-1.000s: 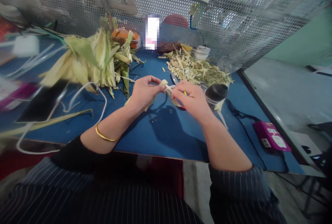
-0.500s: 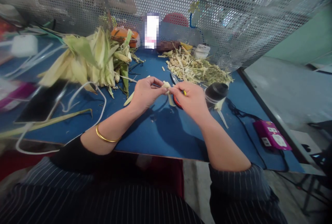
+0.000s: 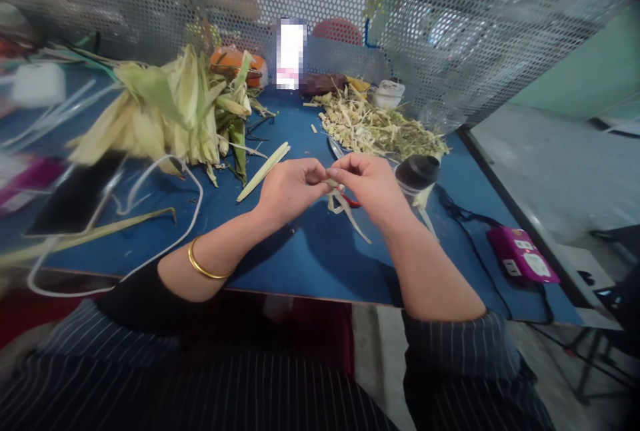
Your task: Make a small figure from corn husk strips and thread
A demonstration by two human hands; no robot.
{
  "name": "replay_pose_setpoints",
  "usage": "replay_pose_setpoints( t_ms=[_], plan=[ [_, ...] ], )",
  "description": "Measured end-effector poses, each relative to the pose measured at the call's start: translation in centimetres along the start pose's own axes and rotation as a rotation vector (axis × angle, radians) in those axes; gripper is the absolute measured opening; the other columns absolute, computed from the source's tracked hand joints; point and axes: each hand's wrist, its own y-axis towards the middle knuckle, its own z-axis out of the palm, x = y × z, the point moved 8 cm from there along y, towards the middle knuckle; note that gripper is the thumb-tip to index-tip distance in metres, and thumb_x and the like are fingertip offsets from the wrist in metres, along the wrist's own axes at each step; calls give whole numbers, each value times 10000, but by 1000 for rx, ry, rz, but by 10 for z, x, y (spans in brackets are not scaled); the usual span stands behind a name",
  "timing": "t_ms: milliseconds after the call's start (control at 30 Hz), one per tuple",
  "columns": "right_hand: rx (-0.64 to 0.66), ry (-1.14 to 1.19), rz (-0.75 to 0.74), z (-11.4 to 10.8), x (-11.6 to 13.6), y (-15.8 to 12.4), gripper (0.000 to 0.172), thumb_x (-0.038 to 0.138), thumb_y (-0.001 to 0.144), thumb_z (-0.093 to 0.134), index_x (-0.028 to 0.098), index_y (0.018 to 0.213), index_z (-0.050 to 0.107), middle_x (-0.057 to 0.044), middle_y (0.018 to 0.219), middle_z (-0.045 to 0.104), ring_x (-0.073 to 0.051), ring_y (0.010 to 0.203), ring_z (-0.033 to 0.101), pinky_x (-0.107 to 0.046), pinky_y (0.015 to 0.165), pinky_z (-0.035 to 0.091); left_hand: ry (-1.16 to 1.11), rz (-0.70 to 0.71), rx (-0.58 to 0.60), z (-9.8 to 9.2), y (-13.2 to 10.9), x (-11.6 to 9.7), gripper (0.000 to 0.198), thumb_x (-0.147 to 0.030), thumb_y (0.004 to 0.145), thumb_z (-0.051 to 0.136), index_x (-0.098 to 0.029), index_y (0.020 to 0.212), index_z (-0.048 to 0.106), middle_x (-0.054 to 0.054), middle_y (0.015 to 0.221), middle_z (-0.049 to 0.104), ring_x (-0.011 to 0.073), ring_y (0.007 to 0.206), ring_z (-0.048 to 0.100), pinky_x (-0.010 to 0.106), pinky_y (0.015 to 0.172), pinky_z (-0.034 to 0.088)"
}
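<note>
My left hand and my right hand meet over the middle of the table, both closed in a pinch. Between their fingertips is a small pale knot of corn husk strip, its narrow ends hanging down to the right. The fingers hide part of the knot. Under my right hand lies a pair of scissors with a metal blade and a red handle, partly covered. A folded length of pale corn husk rests on the table just left of my left hand.
A pile of corn husks stands at left, beside a dark phone and white cable. Dried plant pieces heap at back right. A black-topped container and purple power socket are at right.
Both hands have turned, with fingers curled closer over the husk. The thin ends of the strip now hang out below them. The yellow bit by my right hand no longer shows.
</note>
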Motion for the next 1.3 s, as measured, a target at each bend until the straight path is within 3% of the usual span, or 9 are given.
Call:
replay_pose_setpoints(
  t_ms=[100,333,467,567,700,833,933,1067,1300],
  plan=[
    [-25,34,-9,-3,1,1,108,265,750,666,187,683,631,13,612,582,-110,548,471,-273,536,365,-90,-36,8,1,2,3,160,-323,708,688,-167,726,662,22,683,682,130,647,592,230,578,408],
    [-132,-265,-343,-38,30,0,75,160,773,617,216,799,660,-4,781,659,-156,742,585,-316,729,425,-548,-293,-133,-13,12,27,173,-207,630,758,-156,724,622,21,651,678,62,475,471,208,450,322],
    [-56,-400,-259,-39,16,3,58,255,817,597,215,808,637,-15,779,678,-173,737,603,-324,707,420,-651,-355,-158,-16,15,38,203,-228,639,765,-166,753,609,22,647,680,42,428,389,213,415,237],
    [12,-334,-176,-25,4,5,128,337,811,620,211,814,594,-12,755,676,-163,680,599,-316,665,428,-643,-369,-166,-15,15,43,207,-237,647,765,-173,765,607,24,665,681,41,435,388,216,422,234],
    [39,-273,-218,-7,5,5,142,214,745,667,209,842,563,3,746,662,-148,683,594,-309,692,441,-616,-375,-148,-13,14,43,215,-253,645,772,-175,760,608,32,671,683,41,434,370,227,425,224],
    [70,-83,-228,-14,9,3,193,214,777,649,223,963,598,28,673,634,-128,615,581,-294,648,458,-600,-363,-189,-17,14,42,206,-246,640,773,-171,754,619,22,640,669,41,428,351,230,427,215],
    [200,178,-173,-17,10,-1,184,258,810,627,219,986,665,5,713,657,-123,617,603,-279,614,484,-592,-349,-243,-22,14,40,199,-215,612,779,-160,726,626,5,584,639,46,430,371,228,432,243],
    [385,409,-77,-5,10,-10,225,272,818,616,211,1012,713,-56,913,713,-177,798,678,-335,725,540,-600,-336,-249,-22,13,36,208,-208,587,789,-158,687,613,-15,544,609,64,453,438,228,455,311],
    [77,270,-248,-16,20,-7,92,292,789,679,217,787,733,1,658,655,-121,596,605,-282,609,521,-538,-326,-225,-18,14,37,182,-198,579,781,-148,676,635,-10,566,609,56,454,407,240,467,304]
  ],
)
